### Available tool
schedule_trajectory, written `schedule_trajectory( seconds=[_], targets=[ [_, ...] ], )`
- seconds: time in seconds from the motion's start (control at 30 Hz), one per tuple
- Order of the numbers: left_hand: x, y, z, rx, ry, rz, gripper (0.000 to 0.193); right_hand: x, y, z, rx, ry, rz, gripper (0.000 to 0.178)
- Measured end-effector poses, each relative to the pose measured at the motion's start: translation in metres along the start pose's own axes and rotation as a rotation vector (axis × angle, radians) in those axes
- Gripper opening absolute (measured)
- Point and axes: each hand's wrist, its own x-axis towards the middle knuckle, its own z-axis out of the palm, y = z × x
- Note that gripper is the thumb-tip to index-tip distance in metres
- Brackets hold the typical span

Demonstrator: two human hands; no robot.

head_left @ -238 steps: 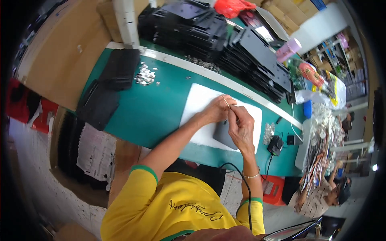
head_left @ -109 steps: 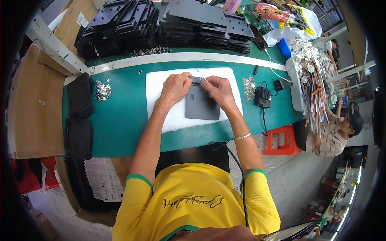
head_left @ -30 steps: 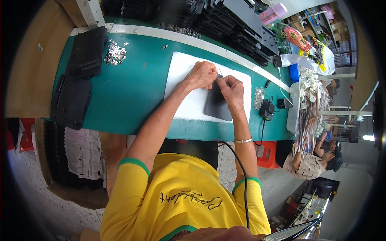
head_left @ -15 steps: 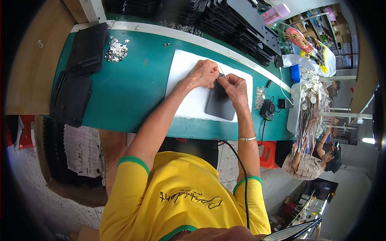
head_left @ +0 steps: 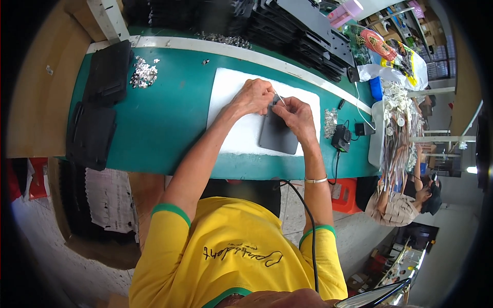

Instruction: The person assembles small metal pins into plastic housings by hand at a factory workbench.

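Note:
A flat dark grey panel (head_left: 277, 134) with rounded corners lies on a white foam sheet (head_left: 237, 138). My left hand (head_left: 252, 97) is closed in a pinch at the panel's far end; what its fingertips hold is hidden. Close beside it, my right hand (head_left: 299, 119) is closed, its thumb and fingers pinching a thin pale strip (head_left: 280, 97). That strip slants up from the right fingers toward the left fingertips. Both hands rest over the panel's far edge, a small gap apart.
Small metal parts (head_left: 144, 73) lie heaped at left beside black plastic housings (head_left: 91, 134). Clear small pieces (head_left: 330, 123) and a black adapter (head_left: 341, 138) sit right of the foam. A white bin (head_left: 376, 136) holds cables. Black panels (head_left: 303, 38) stack behind the white rail. A co-worker (head_left: 395, 205) sits at right.
The view has shifted slightly. Both hands stay at the panel's far end, and the thin strip now slants between them at a slightly different angle.

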Motion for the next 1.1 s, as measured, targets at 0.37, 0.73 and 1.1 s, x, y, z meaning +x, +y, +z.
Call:
schedule_trajectory(
  seconds=[0.37, 0.73, 1.1],
  targets=[
    [0.011, -0.020, 0.012, 0.111, -0.050, 0.074, 0.017, -0.029, 0.067, 0.001, 0.067, 0.439, -0.102, 0.014],
    [0.009, -0.002, 0.004, 0.010, -0.127, -0.048, 0.024, -0.042, 0.067, 0.005, 0.017, 0.570, -0.265, 0.012],
    [0.006, 0.001, 0.004, 0.084, -0.093, 0.005, 0.023, -0.037, 0.062, 0.010, 0.000, 0.604, -0.272, 0.010]
  ],
)
